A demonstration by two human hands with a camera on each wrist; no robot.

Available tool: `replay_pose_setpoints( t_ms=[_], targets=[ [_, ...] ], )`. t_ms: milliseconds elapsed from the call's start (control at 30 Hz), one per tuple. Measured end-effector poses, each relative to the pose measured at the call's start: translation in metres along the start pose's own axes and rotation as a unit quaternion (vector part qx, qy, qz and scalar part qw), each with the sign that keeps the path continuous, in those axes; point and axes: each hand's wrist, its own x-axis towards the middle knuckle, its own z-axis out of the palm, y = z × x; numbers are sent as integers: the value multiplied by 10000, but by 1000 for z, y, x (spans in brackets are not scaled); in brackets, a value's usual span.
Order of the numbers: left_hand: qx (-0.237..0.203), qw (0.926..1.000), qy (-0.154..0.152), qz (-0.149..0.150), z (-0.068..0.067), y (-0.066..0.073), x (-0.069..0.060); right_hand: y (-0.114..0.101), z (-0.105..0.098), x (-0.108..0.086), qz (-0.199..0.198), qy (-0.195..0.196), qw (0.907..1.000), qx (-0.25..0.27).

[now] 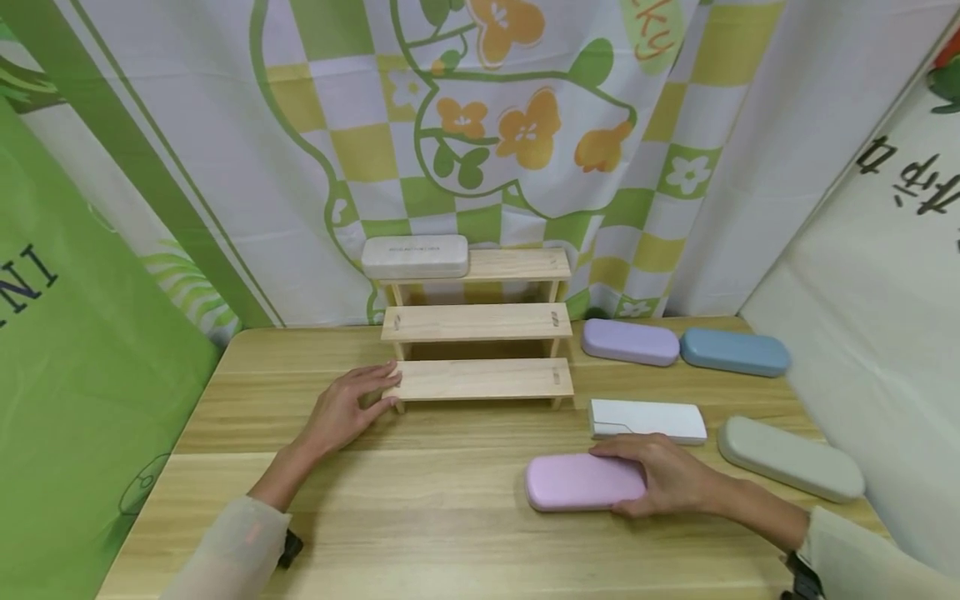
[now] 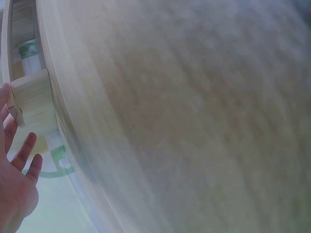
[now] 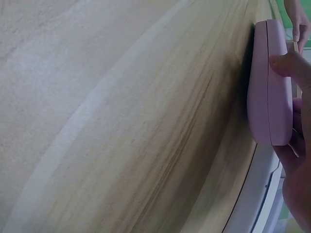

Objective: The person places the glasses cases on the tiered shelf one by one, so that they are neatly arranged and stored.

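nearest to the person is the pink case (image 1: 576, 482). i cannot tell if its bottom touches the tabletop (image 1: 420, 517). its long side runs from 9 o'clock to 3 o'clock, and the 3 steps of the wooden stand (image 1: 480, 322) run almost the same way. i think any next move hangs mostly on this: from the pink case, the stand is off toward 11 o'clock, farther away and apart from it.

the right hand (image 1: 666, 479) is the near hand for the pink case. it grips the 3 o'clock end, thumb on the side close to the person, fingers on the far side. so from this hand, most of the case pokes out toward 9 o'clock. the left hand (image 1: 347, 410) is well apart; from it, the case lies between 3 and 4 o'clock. its fingers look loose and touch the 9 o'clock end of the lowest step (image 1: 480, 380).

going farther from the pink case, the gray-green case (image 1: 791, 458) lies slanted at 3 o'clock, and the flat white case (image 1: 648, 418) near 2 o'clock. then come the purple case (image 1: 630, 342) at 1 o'clock and the blue case (image 1: 735, 352) at 2 o'clock. farthest, a pale case (image 1: 416, 258) sits on the top step (image 1: 517, 264).
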Motion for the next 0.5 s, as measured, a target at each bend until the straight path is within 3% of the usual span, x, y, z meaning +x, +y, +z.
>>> replay_pose_setpoints(
  t_ms=[267, 500],
  targets=[
    [43, 10000, -56, -24, 2, -2, -1, -1, -3, 4, -6, 39, 10000, -61],
    [114, 9999, -26, 0, 1, -1, 1, 1, -7, 12, -114, 341, 9993, -93]
  ],
)
